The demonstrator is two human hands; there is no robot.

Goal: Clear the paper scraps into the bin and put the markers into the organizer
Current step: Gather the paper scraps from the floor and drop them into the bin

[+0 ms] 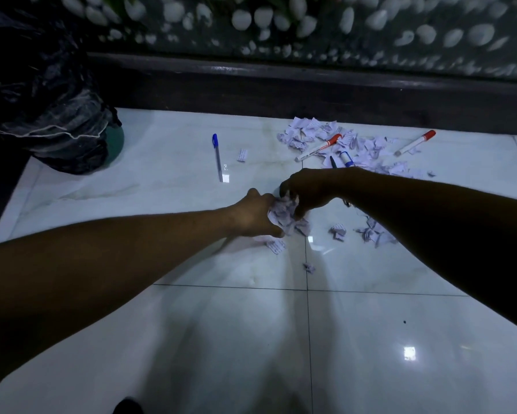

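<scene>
- Two hands meet over the white tiled floor (191, 339): the left hand (252, 215) and the right hand (306, 189) are both closed round one crumpled wad of paper scraps (282, 215), left from the side, right from above with fingers curled down into it
- wad sits right at the tile seam, low over the floor; can't tell if it's lifted or touching
- a few loose bits lie just under it, one flat scrap (275, 245) near the left thumb and a tiny one (309, 267) closer to the camera
- small cluster of scraps (370, 233) under the right forearm, partly hidden
- big scrap pile (355, 143) lies farther back by the dark wall base (281, 85)
- two red-capped markers in that pile: one (318, 147) lying across the scraps, the other (414, 142) at the pile's right edge
- a blue-and-white marker (347, 159) and a dark pen tip (333, 161) poke out just past the right wrist
- blue-capped pen (217, 156) lies alone on bare tile, well left of the pile, one single scrap (242, 155) beside it
- bin with a black bag liner (48, 115) stands at the far left, well apart from both hands
- pebble wall (311, 25) runs across the back
</scene>
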